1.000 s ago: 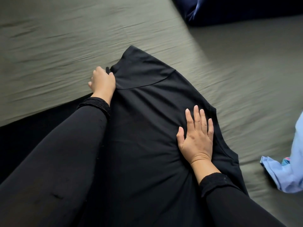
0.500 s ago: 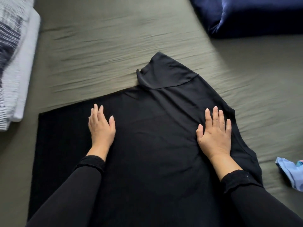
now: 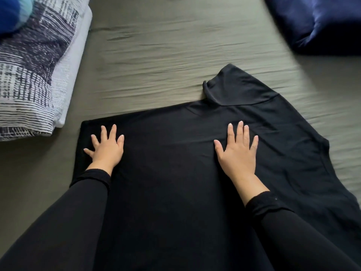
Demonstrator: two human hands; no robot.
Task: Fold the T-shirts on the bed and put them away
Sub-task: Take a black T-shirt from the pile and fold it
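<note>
A black T-shirt [image 3: 172, 163] lies spread flat on the grey-green bed sheet [image 3: 156, 61], one sleeve pointing toward the far right. My left hand [image 3: 106, 149] presses flat on the shirt near its left edge, fingers spread. My right hand [image 3: 237, 151] lies flat on the shirt's middle, below the sleeve, fingers straight. Both arms wear black sleeves. Neither hand grips the cloth.
A white and dark patterned duvet [image 3: 33, 63] is piled at the far left of the bed. A dark blue pillow [image 3: 320, 22] lies at the far right corner. Bare sheet stretches beyond the shirt.
My left hand has slid leftward across the shirt from the sleeve to the left edge, and its fingers have spread. The right hand stays flat on the shirt. The view has swung left.
</note>
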